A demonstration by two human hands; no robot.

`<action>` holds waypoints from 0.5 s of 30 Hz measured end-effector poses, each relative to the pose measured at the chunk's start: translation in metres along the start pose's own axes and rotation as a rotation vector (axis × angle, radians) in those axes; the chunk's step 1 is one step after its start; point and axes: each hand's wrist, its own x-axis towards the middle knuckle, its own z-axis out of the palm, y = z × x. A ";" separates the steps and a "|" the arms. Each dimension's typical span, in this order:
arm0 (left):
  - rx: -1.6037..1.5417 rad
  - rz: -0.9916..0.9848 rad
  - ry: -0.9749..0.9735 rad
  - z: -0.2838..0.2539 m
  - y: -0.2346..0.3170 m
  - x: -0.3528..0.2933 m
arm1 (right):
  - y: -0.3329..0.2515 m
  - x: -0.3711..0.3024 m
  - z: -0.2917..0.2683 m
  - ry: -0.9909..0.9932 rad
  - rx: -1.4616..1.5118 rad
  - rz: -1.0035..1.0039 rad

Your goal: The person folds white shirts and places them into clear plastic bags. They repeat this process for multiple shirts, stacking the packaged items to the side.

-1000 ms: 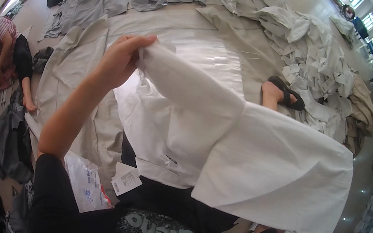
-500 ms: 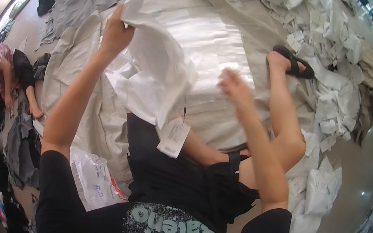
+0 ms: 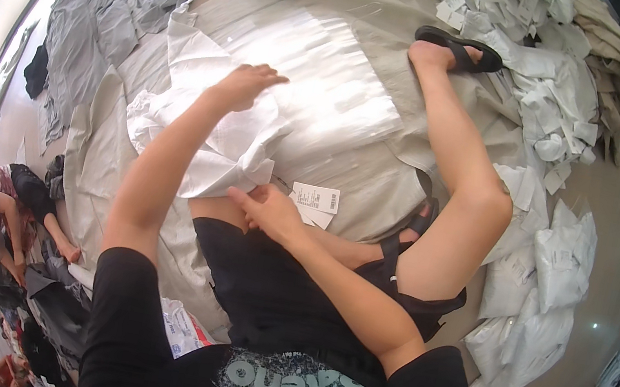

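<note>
A white cloth garment (image 3: pixel 222 149) lies crumpled across the beige sheet in front of my lap, its near edge over my thigh. My left hand (image 3: pixel 248 86) is held flat above the garment's far part, fingers stretched out and holding nothing. Low at the garment's near edge, my right hand (image 3: pixel 267 209) has its fingers closed on the cloth. White paper tags (image 3: pixel 316 197) rest beside that hand, close to my bent leg. Just past the garment is a flat, glossy whitish layer (image 3: pixel 339 74), perhaps plastic, bright with glare.
Grey cloth (image 3: pixel 124 3) is heaped at the far left. Several filled white plastic packages (image 3: pixel 563 255) lie on the right, below a pile of white pieces and tags (image 3: pixel 547 94). A printed plastic bag (image 3: pixel 180 328) sits by my left side. Another person (image 3: pixel 0 209) bends over dark clothes at left.
The white garment was raised in my left hand and now lies down. My left hand has let go and moved right; my right hand has come down and left to the garment's near edge.
</note>
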 end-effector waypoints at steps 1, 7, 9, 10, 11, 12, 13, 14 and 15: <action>0.054 0.076 -0.058 0.012 0.006 0.012 | -0.004 0.001 0.001 -0.065 -0.011 0.066; 0.063 0.106 -0.317 0.037 -0.001 0.028 | -0.035 0.005 -0.004 -0.121 -0.243 0.147; -0.039 0.071 -0.174 0.019 -0.025 0.004 | -0.027 0.012 0.003 -0.048 -0.192 0.097; -0.077 -0.007 -0.082 0.003 -0.033 -0.008 | -0.012 0.024 0.011 -0.005 -0.171 0.052; -0.113 -0.088 0.014 -0.019 -0.040 -0.022 | 0.000 0.035 0.019 0.036 -0.151 0.006; -0.116 -0.099 0.049 -0.050 -0.046 -0.037 | 0.006 0.042 0.025 0.080 -0.114 -0.027; -0.120 -0.114 0.088 -0.085 -0.049 -0.056 | 0.006 0.046 0.030 0.198 -0.067 -0.165; -0.075 -0.152 0.135 -0.117 -0.051 -0.077 | 0.003 0.051 0.034 0.310 -0.017 -0.306; -0.028 -0.192 0.182 -0.148 -0.049 -0.101 | -0.004 0.054 0.038 0.418 0.038 -0.448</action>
